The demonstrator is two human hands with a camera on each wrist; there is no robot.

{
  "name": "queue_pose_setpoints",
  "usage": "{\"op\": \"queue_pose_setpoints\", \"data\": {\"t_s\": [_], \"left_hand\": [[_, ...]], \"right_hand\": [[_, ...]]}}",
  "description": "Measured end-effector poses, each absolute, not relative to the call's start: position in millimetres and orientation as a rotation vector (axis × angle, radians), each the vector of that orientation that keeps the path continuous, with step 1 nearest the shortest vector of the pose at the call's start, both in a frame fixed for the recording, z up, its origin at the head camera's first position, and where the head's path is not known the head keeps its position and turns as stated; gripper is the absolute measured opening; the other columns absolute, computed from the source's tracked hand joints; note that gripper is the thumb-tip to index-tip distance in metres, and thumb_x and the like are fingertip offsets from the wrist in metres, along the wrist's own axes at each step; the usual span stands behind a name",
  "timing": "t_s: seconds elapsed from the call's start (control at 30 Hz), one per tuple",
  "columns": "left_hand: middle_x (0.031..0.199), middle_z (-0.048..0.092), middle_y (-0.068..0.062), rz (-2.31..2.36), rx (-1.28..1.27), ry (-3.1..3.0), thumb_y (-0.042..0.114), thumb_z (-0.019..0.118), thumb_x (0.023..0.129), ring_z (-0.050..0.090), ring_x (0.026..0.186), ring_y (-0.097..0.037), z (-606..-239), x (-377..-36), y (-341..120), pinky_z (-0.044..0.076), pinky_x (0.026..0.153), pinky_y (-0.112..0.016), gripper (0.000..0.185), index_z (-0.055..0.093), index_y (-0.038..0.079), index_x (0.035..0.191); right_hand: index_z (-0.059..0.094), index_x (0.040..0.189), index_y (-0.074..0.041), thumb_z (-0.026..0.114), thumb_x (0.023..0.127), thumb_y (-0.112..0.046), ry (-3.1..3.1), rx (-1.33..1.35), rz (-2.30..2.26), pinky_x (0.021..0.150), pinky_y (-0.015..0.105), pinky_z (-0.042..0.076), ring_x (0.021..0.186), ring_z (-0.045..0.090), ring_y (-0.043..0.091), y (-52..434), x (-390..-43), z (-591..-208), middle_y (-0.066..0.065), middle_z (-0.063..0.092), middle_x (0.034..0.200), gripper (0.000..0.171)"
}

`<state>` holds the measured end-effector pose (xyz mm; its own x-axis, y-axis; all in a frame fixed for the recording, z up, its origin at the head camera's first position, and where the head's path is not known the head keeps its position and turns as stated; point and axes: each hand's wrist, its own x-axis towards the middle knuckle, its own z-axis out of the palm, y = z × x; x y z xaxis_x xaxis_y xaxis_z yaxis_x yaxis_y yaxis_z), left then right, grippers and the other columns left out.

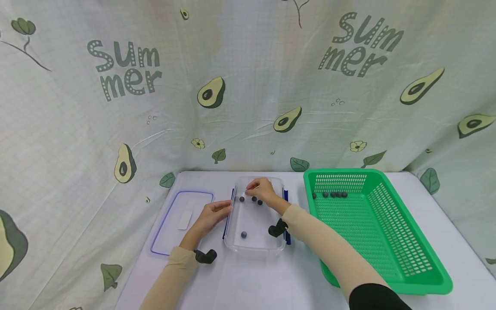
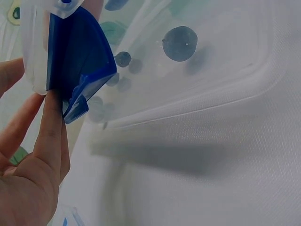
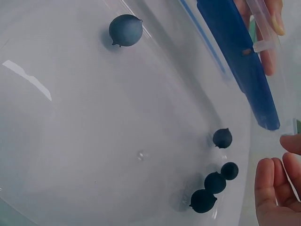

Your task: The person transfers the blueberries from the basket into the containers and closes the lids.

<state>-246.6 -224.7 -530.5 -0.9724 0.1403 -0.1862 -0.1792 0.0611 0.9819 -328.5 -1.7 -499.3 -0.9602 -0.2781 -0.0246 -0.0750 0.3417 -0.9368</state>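
A clear plastic box (image 1: 253, 247) with blue side latches (image 3: 240, 61) holds several dark blue, blueberry-like balls (image 3: 126, 30). My left hand (image 1: 214, 214) is at the box's left wall, its mostly straight fingers (image 2: 49, 115) touching the blue latch (image 2: 80, 56) there. Over the far part of the box hovers my right hand (image 1: 264, 191), fingertips pointing down and left. In the right wrist view its thumb (image 3: 292, 142) stands apart from the fingers (image 3: 265, 181), with nothing seen between them. Close to it, small balls (image 3: 215, 182) sit in a short row. One larger ball (image 1: 243, 234) lies nearer me.
To the right stands a large green basket (image 1: 381, 241) with several dark balls (image 1: 339, 194) along its far end. A clear lid (image 1: 170, 224) with a blue seal lies left of the box, bearing a white label (image 1: 185, 220). A patterned curtain (image 1: 248, 86) hangs behind the white table (image 1: 248, 284).
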Motion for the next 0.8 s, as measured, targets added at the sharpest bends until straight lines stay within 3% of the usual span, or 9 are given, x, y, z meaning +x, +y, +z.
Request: {"op": "queue_pose_setpoints", "data": {"t_s": [0.33, 0.57, 0.8], "left_hand": [[0.134, 0.059, -0.017, 1.993, -0.064, 2.132, 0.018, 0.072, 0.094, 0.058, 0.122, -0.024, -532, -245, -222, 0.050, 0.102, -0.030, 0.047, 0.059, -0.002, 0.135], [0.134, 0.060, -0.015, 1.988, -0.083, 2.131, 0.019, 0.073, 0.093, 0.058, 0.123, -0.024, -532, -243, -222, 0.050, 0.101, -0.029, 0.047, 0.060, 0.000, 0.134], [0.134, 0.059, -0.015, 1.976, -0.065, 2.145, 0.020, 0.072, 0.094, 0.058, 0.123, -0.024, -528, -244, -222, 0.050, 0.101, -0.029, 0.047, 0.059, 0.000, 0.134]], "right_hand": [[0.073, 0.097, 0.004, 0.074, 0.088, -0.001, 2.385, -0.298, -1.734, 0.089, 0.051, 0.057, 0.078, 0.068, 0.021, 8, -328, -481, 0.012, 0.071, 0.091, 0.011], [0.073, 0.099, 0.002, 0.074, 0.089, -0.007, 2.377, -0.274, -1.722, 0.089, 0.040, 0.058, 0.083, 0.071, 0.025, 19, -331, -464, 0.011, 0.073, 0.092, 0.013], [0.071, 0.104, 0.003, 0.073, 0.091, -0.008, 2.313, -0.295, -1.771, 0.095, 0.042, 0.055, 0.094, 0.069, 0.034, 34, -332, -443, 0.013, 0.072, 0.097, 0.017]]}}
